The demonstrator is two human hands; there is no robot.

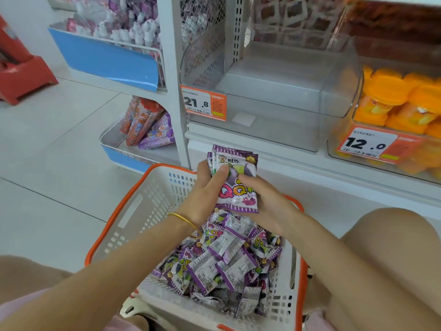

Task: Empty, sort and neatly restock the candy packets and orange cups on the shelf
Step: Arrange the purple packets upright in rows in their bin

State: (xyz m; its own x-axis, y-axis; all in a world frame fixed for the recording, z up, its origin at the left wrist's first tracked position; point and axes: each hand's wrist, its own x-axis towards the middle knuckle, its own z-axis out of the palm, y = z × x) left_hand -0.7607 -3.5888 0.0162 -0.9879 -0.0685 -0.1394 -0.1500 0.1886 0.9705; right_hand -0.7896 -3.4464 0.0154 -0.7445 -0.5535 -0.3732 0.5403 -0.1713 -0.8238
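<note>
Purple-and-white packets [235, 185] carry pink letters. The basket [143, 211] is white, orange-rimmed. Cups [386, 91] are orange; price tags [204, 102] orange and white with black digits. Bangle [185, 219] gold.

A clear bin [286, 130] is set on the white shelf [298, 163], with a second bin [427, 163] of orange cups [391, 89] placed just beside it.

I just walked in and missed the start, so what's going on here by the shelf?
A person's left hand and right hand together hold a stack of purple candy packets over a white basket piled with loose packets. The clear bin tagged 21.8 has no packets in it yet; the orange cups sit to its right.
</note>
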